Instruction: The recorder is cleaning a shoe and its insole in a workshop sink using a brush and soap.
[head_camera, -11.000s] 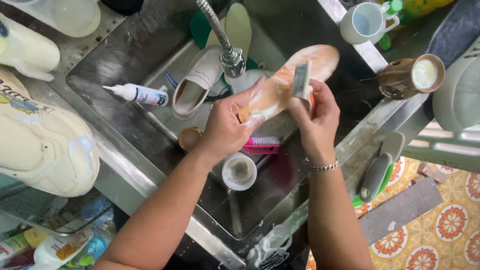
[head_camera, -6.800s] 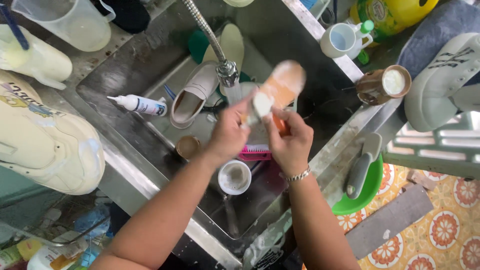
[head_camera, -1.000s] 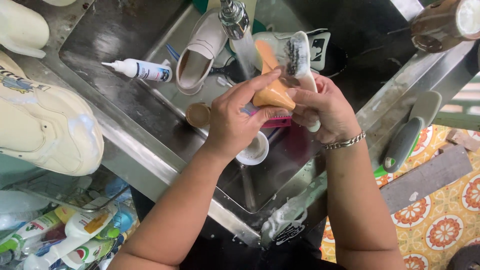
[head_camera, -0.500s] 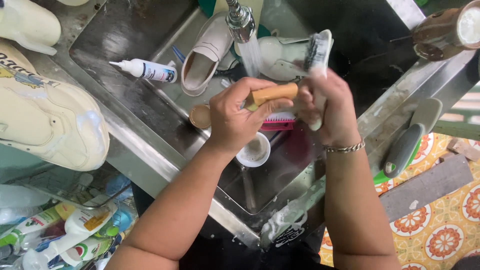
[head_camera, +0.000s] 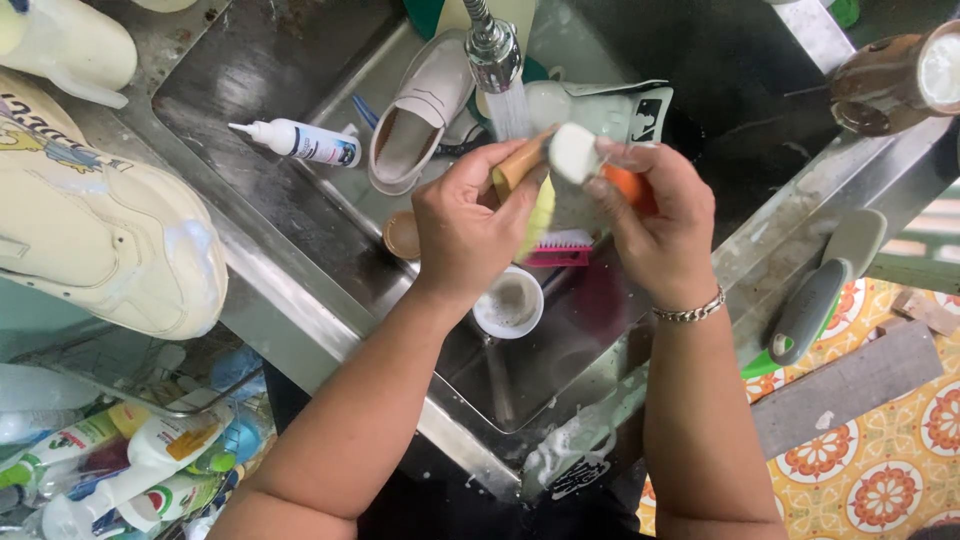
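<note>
Rinsing step: our left hand (head_camera: 470, 225) grips the orange insole (head_camera: 520, 165) under the running tap (head_camera: 495, 50), over the steel sink (head_camera: 300, 220). Our right hand (head_camera: 655, 225) is closed round a white brush (head_camera: 572, 152) at the insole's 3 o'clock. Next likely calls for turning the insole under the water. White squeeze tube (head_camera: 300, 142), dark label, lies at 9 o'clock.

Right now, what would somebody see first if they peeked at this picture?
First, two wet hands in the middle: the left hand and right hand grip an orange shoe insole under the running tap. Next, the big cream sneaker on the left counter, and a beige loafer in the steel sink.
</note>
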